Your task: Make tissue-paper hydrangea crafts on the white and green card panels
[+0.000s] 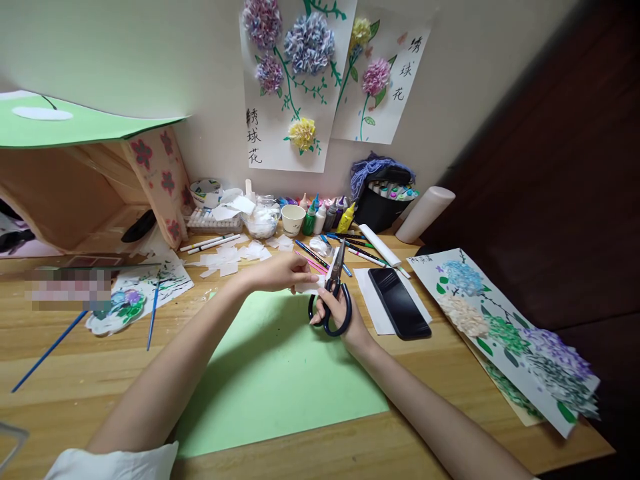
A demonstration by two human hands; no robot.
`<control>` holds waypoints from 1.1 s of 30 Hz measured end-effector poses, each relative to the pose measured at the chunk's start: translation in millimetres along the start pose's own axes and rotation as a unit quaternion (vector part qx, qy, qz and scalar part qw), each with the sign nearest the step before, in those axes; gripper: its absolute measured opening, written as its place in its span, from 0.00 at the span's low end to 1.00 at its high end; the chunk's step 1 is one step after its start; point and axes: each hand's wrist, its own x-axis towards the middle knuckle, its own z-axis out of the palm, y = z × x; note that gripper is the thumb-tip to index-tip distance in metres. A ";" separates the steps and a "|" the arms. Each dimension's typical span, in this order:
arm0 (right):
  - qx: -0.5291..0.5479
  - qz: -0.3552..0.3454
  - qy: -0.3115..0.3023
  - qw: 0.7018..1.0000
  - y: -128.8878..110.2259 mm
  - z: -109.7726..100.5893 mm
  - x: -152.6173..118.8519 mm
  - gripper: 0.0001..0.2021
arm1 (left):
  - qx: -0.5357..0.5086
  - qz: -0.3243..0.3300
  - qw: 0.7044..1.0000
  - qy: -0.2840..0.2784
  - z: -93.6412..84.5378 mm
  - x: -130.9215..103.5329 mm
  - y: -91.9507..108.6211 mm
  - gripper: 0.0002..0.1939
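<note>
Cutting step, by the look: right hand [345, 313] grips the scissors [334, 293], blades parted; left hand [283, 272] pinches white paper [307, 285] just beside them; closing the blades squarely seems next.

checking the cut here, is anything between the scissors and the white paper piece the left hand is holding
Nothing visible does. The right hand holds the scissors with the blades right at the small white paper piece, which the left hand pinches above the green sheet. The phone lies off to the right.

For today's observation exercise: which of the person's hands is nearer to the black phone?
Right. The right hand, holding the scissors, sits just left of the phone; the left hand, pinching white paper, lies farther left.
</note>
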 end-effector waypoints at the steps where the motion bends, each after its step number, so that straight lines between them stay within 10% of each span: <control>1: -0.002 -0.007 0.009 1.000 -0.2 -1.2 0.4 0.20 | -0.012 -0.005 1.000 -0.008 -0.5 -0.5 0.1 0.18; 8: 0.033 0.012 0.029 0.999 -8.7 -3.3 0.5 0.23 | -0.035 -0.023 0.998 0.039 -10.4 -4.3 -2.2 0.16; 15: 0.070 0.126 -0.135 0.980 -8.0 6.7 -10.8 0.36 | -0.022 -0.076 0.975 0.206 -28.4 -9.7 -3.4 0.14; 33: -0.024 0.126 -0.130 0.983 -3.3 9.2 -12.5 0.36 | -0.010 -0.061 0.984 0.166 -7.7 -1.2 3.8 0.15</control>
